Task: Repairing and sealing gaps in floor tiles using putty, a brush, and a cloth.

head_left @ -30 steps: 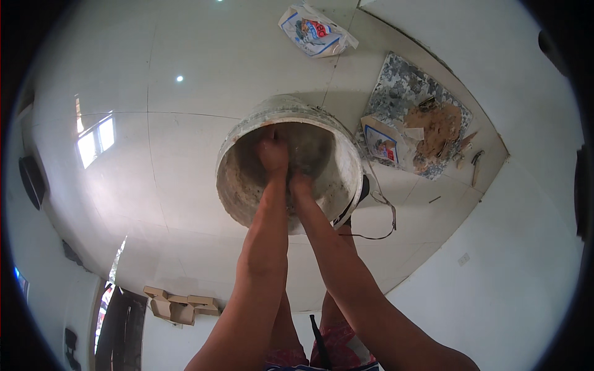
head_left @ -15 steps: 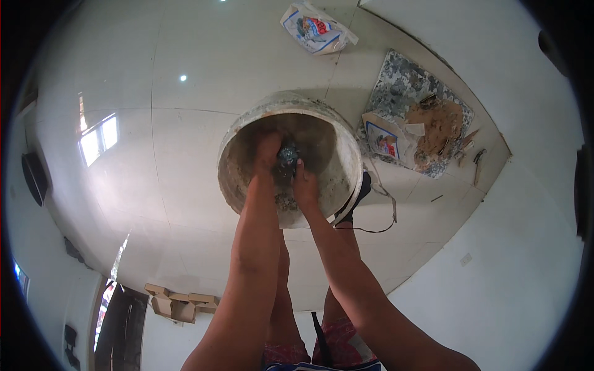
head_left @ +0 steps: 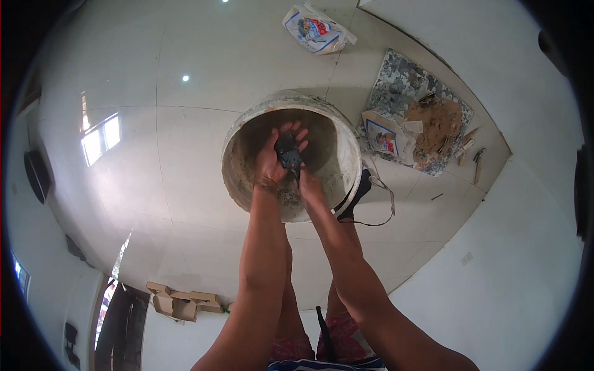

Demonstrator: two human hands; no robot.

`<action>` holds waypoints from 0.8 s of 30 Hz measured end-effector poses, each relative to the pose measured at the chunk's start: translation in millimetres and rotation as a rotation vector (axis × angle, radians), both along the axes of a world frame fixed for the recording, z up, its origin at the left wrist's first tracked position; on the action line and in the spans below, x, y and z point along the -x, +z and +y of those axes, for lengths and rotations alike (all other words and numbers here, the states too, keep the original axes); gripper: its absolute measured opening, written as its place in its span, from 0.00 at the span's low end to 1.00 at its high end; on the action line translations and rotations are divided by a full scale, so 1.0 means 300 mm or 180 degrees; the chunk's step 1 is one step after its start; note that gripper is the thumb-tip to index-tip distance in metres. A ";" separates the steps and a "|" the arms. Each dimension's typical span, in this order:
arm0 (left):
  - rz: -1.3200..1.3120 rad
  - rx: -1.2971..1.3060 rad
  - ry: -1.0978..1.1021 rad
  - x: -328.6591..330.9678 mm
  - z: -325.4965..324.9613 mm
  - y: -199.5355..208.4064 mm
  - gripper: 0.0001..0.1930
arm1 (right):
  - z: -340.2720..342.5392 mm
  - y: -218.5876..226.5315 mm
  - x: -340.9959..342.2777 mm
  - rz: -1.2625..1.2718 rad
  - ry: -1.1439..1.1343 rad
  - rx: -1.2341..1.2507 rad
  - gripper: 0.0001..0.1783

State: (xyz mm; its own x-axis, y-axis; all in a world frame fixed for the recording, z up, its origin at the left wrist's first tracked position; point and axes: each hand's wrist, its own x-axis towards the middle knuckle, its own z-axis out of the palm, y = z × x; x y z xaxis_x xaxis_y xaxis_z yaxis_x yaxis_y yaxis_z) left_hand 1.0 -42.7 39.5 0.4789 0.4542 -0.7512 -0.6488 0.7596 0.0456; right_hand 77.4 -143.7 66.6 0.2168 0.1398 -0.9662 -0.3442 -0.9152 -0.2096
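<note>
A large dirty white bucket (head_left: pixel 346 142) stands on the tiled floor below me, its inside smeared with grey-brown mix. Both my arms reach down into it. My left hand (head_left: pixel 272 162) is raised inside the bucket, fingers curled around a dark wet lump (head_left: pixel 288 154) of material. My right hand (head_left: pixel 309 185) is just below and beside it, touching the lump's lower end, fingers partly hidden.
A printed plastic bag (head_left: pixel 317 28) lies on the floor beyond the bucket. To the right a patterned board (head_left: pixel 402 86) carries a small packet (head_left: pixel 382 133), a brown powder heap (head_left: pixel 439 120) and tools. A dark cord (head_left: pixel 377 204) trails by the bucket. Cardboard pieces (head_left: pixel 182 302) lie behind me.
Both hands were pressed down in the bucket's bottom; they have since risen, and the left hand now lifts a dark lump out of the mix.
</note>
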 end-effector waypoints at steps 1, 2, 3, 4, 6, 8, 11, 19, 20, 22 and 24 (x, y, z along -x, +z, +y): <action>-0.0005 -0.0215 0.0170 -0.004 -0.019 -0.004 0.19 | -0.012 -0.005 0.008 0.0027 0.0064 -0.0092 0.33; -0.0008 -0.0429 0.0339 -0.005 -0.037 -0.009 0.19 | -0.023 -0.011 0.018 0.0056 0.0126 -0.0182 0.31; -0.0008 -0.0422 0.0338 -0.004 -0.052 -0.014 0.19 | -0.028 -0.024 0.030 0.0056 0.0125 -0.0175 0.31; -0.0193 -0.0369 0.0568 -0.013 -0.073 -0.033 0.18 | -0.028 -0.043 0.034 0.0600 -0.0688 0.0024 0.30; -0.0404 -0.0308 0.0791 -0.034 -0.106 -0.073 0.19 | -0.034 -0.071 0.046 0.1117 -0.1512 0.0214 0.30; 0.0355 -0.0120 0.0699 -0.054 -0.118 -0.117 0.18 | -0.032 -0.078 0.061 0.0456 -0.1049 0.0445 0.33; 0.1675 -0.0385 -0.0304 -0.076 -0.119 -0.150 0.11 | -0.014 -0.057 0.069 -0.0229 -0.1026 0.0591 0.37; 0.4771 -0.1040 -0.2023 -0.123 -0.062 -0.109 0.12 | 0.077 -0.024 0.044 -0.0983 -0.0381 0.0809 0.37; 0.4873 -0.0866 -0.2080 -0.106 -0.067 -0.118 0.14 | 0.095 -0.017 0.044 -0.0989 -0.0467 0.0714 0.36; 0.4533 -0.0842 -0.1776 -0.077 -0.087 -0.122 0.13 | 0.102 -0.021 0.044 -0.1054 -0.0154 0.0538 0.36; 0.4169 -0.0829 -0.1467 -0.069 -0.095 -0.129 0.13 | 0.102 -0.038 0.031 -0.1142 0.0158 0.0349 0.36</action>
State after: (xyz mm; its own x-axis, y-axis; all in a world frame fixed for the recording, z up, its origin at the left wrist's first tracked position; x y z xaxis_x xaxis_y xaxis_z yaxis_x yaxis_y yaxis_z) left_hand 21.7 -71.3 0.9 -0.3489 0.6434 -0.6814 0.2730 0.7653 0.5829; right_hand 68.1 -113.0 55.1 0.5398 0.0584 -0.8398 -0.2214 -0.9526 -0.2086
